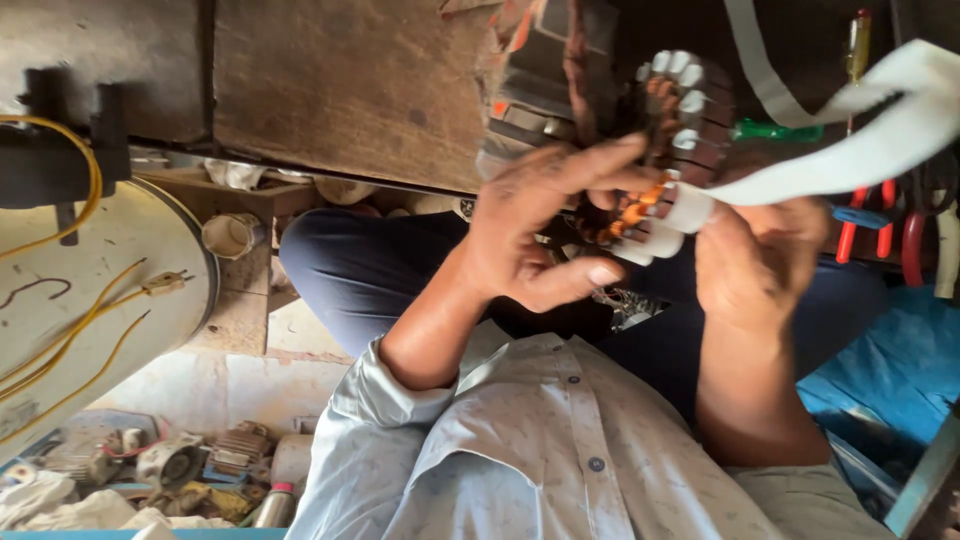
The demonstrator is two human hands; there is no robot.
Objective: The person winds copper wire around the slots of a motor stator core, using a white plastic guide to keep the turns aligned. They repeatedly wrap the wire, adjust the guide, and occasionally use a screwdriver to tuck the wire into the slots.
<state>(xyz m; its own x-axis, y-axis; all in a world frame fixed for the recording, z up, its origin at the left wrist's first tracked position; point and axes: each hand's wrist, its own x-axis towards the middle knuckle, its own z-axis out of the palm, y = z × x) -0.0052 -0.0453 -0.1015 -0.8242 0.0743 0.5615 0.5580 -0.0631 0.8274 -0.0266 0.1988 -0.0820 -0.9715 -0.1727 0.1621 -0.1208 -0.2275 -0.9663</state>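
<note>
A dark fan-motor stator (690, 120) with copper windings (632, 212) and white insulating sleeves sits above my lap. My left hand (540, 235) rests against its near side, fingers stretched over the copper coil and thumb bent underneath. My right hand (757, 258) pinches a white cloth tape (860, 150) where it wraps the winding. The tape's free length runs up to the right. How my left hand's fingers grip the stator is partly hidden.
A worn wooden board (350, 80) lies beyond my knees. Red-handled pliers (868, 225) and a green-handled screwdriver (775, 130) sit at the right, above a blue sheet (890, 370). A cream round casing (110, 290) with yellow wires is at left, with motor parts (170, 462) below it.
</note>
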